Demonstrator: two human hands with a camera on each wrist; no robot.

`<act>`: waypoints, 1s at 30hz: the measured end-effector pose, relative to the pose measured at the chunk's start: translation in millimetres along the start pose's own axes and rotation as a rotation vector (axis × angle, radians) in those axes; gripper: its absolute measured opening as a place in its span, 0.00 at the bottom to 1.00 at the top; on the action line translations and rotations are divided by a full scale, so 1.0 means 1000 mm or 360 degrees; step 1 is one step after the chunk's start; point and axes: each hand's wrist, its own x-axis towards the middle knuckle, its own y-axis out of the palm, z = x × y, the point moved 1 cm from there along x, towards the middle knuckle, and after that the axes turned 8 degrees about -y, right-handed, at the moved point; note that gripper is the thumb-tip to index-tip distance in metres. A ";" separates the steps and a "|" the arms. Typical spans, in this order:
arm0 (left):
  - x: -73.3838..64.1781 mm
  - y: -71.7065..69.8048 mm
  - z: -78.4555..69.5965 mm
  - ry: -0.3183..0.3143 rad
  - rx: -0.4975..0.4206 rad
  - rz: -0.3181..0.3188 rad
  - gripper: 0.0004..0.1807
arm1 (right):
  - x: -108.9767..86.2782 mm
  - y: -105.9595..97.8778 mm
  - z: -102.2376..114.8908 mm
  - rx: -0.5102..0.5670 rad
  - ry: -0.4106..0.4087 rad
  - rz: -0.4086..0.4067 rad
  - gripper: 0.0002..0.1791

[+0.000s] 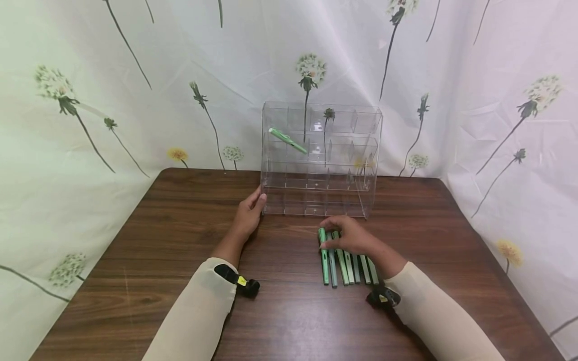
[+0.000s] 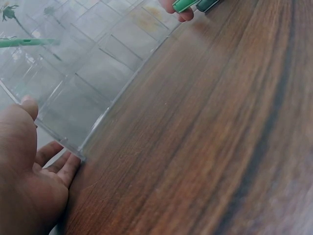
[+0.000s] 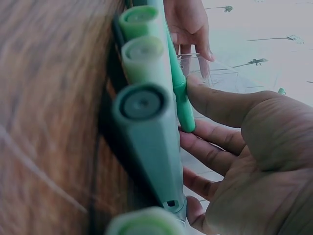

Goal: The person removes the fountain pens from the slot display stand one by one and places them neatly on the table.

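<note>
A clear acrylic stand [image 1: 318, 195] with stepped compartments stands at the back of the table, and one green pen [image 1: 287, 140] lies slanted in its upper left. My left hand [image 1: 247, 215] grips the stand's lower left edge; in the left wrist view its thumb [image 2: 30, 106] is on the near side and the fingers reach round the bottom corner. My right hand [image 1: 349, 235] pinches the bright green pen [image 1: 324, 258] at the left end of a row between thumb and fingertips. Beside it lie several pens [image 1: 349, 268] in green and grey-green, partly hidden under that hand.
The brown wooden table [image 1: 180, 260] ends at a back edge close behind the stand. A white curtain [image 1: 158, 90] printed with dandelions hangs behind and along both sides. Each wrist wears a black camera strap [image 1: 230, 273] over a cream sleeve.
</note>
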 end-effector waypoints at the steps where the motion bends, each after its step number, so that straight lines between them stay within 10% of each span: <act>1: 0.000 0.000 0.000 0.0000 0.0003 -0.0001 0.33 | 0.000 0.000 0.000 0.0000 0.0000 0.0000 0.27; 14: 0.000 -0.001 -0.002 -0.0003 0.0015 -0.0015 0.33 | 0.000 0.001 0.009 -0.0182 0.0039 -0.0036 0.27; 30: -0.001 0.000 -0.002 -0.0010 0.0009 -0.0016 0.32 | 0.001 -0.005 0.018 -0.0014 -0.0041 -0.0005 0.32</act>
